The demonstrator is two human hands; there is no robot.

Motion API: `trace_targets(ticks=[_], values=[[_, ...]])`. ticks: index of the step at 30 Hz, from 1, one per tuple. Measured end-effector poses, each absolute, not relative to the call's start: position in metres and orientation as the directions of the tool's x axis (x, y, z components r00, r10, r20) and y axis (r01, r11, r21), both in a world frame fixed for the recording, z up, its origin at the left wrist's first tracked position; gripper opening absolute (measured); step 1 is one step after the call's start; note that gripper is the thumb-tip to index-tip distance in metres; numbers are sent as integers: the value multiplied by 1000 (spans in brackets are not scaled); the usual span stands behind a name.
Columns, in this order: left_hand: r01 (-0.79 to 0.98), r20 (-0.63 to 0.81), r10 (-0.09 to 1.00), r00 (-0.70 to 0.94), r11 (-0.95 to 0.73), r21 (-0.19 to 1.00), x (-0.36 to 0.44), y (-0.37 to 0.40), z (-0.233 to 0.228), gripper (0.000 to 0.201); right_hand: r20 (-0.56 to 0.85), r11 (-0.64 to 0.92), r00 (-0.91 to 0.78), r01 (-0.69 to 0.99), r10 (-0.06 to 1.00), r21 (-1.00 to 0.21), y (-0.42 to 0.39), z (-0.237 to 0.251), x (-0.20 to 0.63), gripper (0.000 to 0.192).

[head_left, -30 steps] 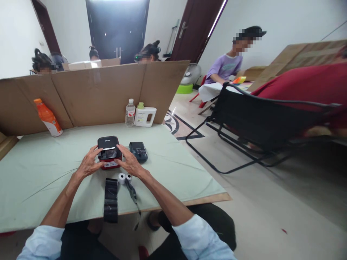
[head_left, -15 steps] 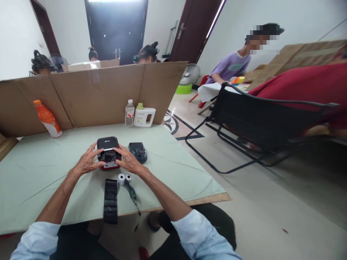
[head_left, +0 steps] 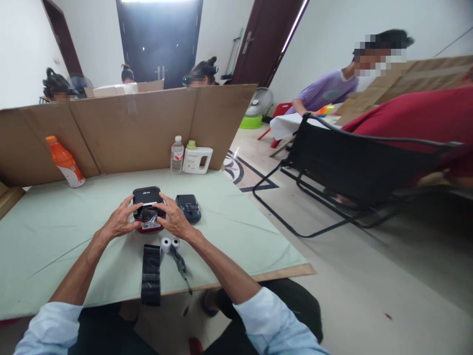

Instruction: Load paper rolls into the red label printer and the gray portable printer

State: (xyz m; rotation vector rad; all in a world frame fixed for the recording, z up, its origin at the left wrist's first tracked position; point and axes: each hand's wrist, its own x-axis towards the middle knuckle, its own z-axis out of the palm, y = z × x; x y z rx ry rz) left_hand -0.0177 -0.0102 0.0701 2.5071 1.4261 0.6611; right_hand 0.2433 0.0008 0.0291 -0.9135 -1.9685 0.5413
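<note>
A small black and red printer (head_left: 147,195) lies on the green-covered table, with a dark shiny strip sticking out of its front. Against its left side my left hand (head_left: 121,217) is closed, thumb near the front and fingers on the top edge. My right hand (head_left: 176,216) grips the opposite side in the same way, its fingertips reaching over the top. To the right is a second, dark portable printer (head_left: 188,207). Two small white paper rolls (head_left: 166,245) and a dark strap (head_left: 180,265) lie nearer me, beside a folded black strip (head_left: 151,276) that hangs over the table edge.
A cardboard screen (head_left: 133,130) closes off the table's back. Before it stand an orange bottle (head_left: 65,161), a water bottle (head_left: 177,155) and a white jug (head_left: 192,161). On the right are a black folding chair (head_left: 354,162) and a person in purple (head_left: 325,88).
My right hand's fingers have shifted slightly on the printer, the index finger lifting a little. The person in purple has leaned to the right. The printer stays in place.
</note>
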Motion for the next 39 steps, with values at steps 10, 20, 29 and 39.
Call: trace_targets(ticks=[10, 20, 29, 39], values=[[762, 335, 817, 469, -566, 313, -1, -12, 73, 55, 645, 717, -321, 393, 694, -576, -4, 35, 238, 32], [767, 356, 828, 432, -545, 337, -6, -13, 71, 54, 664, 750, -354, 371, 659, -547, -16, 37, 243, 31], [785, 355, 827, 436, -542, 300, -7, -12, 69, 52, 794, 830, -291, 360, 534, -426, -16, 28, 242, 26], [772, 370, 817, 441, -556, 307, -15, -7, 64, 59, 787, 827, -304, 374, 537, -419, -16, 31, 242, 22]])
